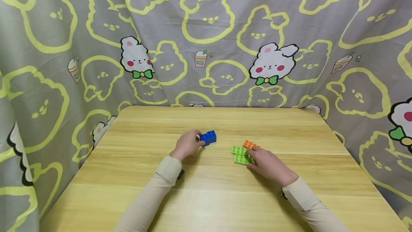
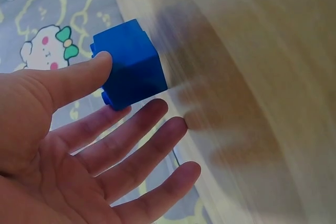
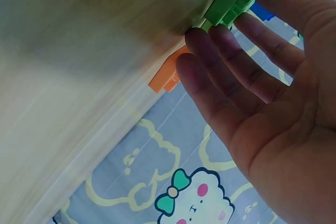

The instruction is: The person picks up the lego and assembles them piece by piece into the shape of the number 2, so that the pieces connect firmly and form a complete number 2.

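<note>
My left hand (image 1: 187,145) pinches a blue toy building brick (image 1: 208,137) by its left end, between thumb and index finger. In the left wrist view the thumb lies on the side of the blue brick (image 2: 128,59), and the other fingers spread out below. My right hand (image 1: 270,164) holds the nearer of two lime-green bricks (image 1: 239,159) with thumb and index finger, partly covering it. The other green brick (image 1: 238,150) lies right behind. An orange brick (image 1: 249,144) lies beyond the right hand's fingers, partly hidden by them.
The bricks and hands are over a light wooden table (image 1: 206,196). A grey curtain (image 1: 225,53) with yellow outlines and white cartoon animals surrounds the table's back and sides.
</note>
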### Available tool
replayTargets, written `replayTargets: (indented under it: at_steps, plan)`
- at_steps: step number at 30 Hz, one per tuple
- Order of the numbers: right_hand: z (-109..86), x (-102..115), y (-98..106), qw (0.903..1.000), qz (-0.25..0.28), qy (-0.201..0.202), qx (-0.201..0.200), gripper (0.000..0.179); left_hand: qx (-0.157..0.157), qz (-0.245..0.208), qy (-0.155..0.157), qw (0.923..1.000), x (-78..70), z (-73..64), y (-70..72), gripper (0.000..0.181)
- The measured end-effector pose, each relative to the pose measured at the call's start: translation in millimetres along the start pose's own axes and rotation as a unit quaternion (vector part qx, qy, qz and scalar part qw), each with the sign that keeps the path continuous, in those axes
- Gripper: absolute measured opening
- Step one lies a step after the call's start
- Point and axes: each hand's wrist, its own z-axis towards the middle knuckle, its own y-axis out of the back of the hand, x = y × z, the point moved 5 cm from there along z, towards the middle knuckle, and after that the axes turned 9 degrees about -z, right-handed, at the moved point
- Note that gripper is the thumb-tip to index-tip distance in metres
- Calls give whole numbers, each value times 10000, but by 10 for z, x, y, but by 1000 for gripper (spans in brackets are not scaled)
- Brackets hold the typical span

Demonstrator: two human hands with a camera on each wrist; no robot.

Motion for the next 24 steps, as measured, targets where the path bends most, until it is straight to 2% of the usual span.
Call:
replayTargets:
  at_steps: [9, 14, 24]
  plan:
    - [-18, 31, 6, 9999, -22, 158, -49, 24, 261, -394, 112, 9988, 47, -44, 15, 34]
    - [-30, 54, -2, 9998, 1, 204, -64, 26, 396, -550, 71, 9977, 48, -71, 29, 33]
    - [-30, 82, -23, 9996, 3, 284, -45, 29, 560, -618, 12, 9965, 22, -117, 84, 32]
